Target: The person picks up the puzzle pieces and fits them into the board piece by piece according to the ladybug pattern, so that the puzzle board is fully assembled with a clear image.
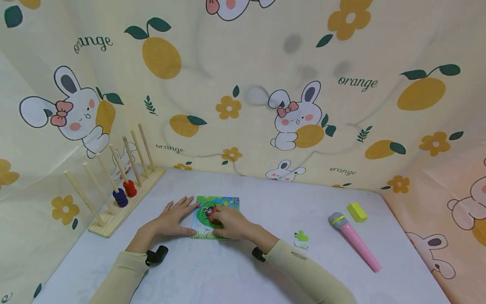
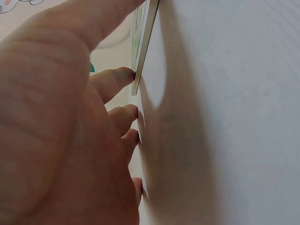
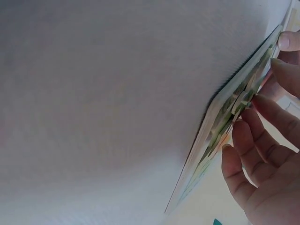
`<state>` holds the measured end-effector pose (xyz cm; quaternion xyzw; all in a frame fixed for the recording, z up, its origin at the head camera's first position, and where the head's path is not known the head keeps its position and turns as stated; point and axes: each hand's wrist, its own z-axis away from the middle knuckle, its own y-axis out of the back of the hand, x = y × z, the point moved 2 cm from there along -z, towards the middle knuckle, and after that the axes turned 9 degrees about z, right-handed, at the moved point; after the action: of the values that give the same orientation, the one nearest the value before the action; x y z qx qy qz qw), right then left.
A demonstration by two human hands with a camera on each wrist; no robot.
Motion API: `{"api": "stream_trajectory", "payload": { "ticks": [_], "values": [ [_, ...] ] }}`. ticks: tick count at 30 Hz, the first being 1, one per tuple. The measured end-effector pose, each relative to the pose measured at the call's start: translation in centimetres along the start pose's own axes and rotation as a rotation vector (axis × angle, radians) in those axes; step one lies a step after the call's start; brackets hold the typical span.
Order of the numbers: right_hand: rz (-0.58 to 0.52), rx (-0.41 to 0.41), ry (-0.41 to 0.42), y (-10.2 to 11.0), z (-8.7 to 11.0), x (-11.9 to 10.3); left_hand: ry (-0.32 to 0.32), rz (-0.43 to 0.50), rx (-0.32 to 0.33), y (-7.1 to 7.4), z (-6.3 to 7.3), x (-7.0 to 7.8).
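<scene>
A jigsaw puzzle board (image 1: 202, 233) with a ladybug picture lies on the table in the head view. My left hand (image 1: 172, 220) rests along its left side, fingers spread, with the thumb near the lower left corner. In the left wrist view, a fingertip touches the board's edge (image 2: 140, 70). Bent over the picture, my right hand (image 1: 234, 223) has its fingertips at a slightly raised puzzle piece (image 3: 241, 102) and appears to pinch it; part of the picture is hidden beneath. A loose green and white puzzle piece (image 1: 301, 239) lies right of the board.
At the left stands a wooden peg rack (image 1: 144, 185) with blue beads (image 1: 120, 197) and red beads (image 1: 130, 188). Toward the right lie a pink microphone (image 1: 358, 245) and a yellow-green block (image 1: 357, 212). A patterned cloth (image 1: 247, 63) hangs behind the table.
</scene>
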<state>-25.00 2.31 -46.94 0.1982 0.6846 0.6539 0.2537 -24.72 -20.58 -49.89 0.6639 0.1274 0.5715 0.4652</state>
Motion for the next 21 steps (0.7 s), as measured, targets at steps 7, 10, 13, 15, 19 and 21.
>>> {"api": "stream_trajectory", "payload": {
  "ticks": [7, 10, 13, 15, 19, 21],
  "values": [
    [0.007, 0.006, -0.002, 0.11, 0.07, -0.05, 0.002, 0.004, -0.003, -0.05, -0.06, -0.22],
    [0.006, 0.006, -0.003, 0.17, 0.08, -0.08, 0.005, 0.000, -0.005, -0.01, -0.06, -0.17],
    [0.002, 0.007, -0.005, 0.16, 0.07, -0.09, 0.005, 0.005, -0.005, 0.00, -0.01, -0.09],
    [0.000, 0.006, -0.007, 0.15, 0.07, -0.10, 0.003, 0.006, -0.005, 0.00, 0.02, -0.06],
    [-0.001, 0.000, -0.014, 0.12, 0.05, -0.11, -0.003, 0.008, -0.001, -0.02, 0.04, -0.09],
    [0.000, -0.001, -0.015, 0.08, 0.02, -0.12, -0.003, 0.009, -0.001, -0.03, 0.03, -0.12]
  ]
}}
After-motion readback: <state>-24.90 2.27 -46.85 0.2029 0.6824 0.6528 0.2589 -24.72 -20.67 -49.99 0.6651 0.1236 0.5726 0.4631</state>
